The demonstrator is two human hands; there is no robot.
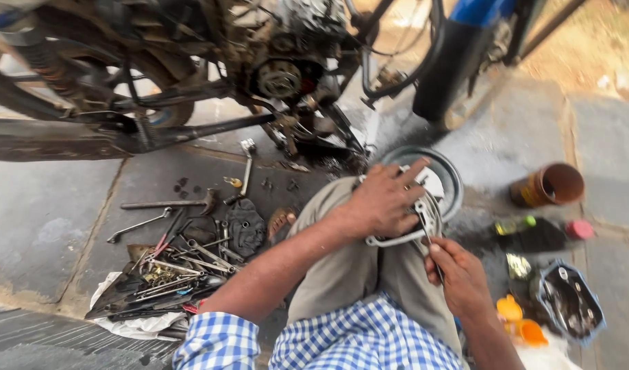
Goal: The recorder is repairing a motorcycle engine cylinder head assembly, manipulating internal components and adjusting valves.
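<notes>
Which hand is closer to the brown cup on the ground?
Right. The right hand is below-left of the brown cup; the left hand grips the metal cover, farther left.

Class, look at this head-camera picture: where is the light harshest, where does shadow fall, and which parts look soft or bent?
Head view: sunlight washes out the ground at upper right; the motorcycle shades the stone floor beneath it; the left hand and right hand on the metal cover look slightly soft; the checked shirt blurs near the bottom edge; the wide lens bends the frame's edges.
</notes>
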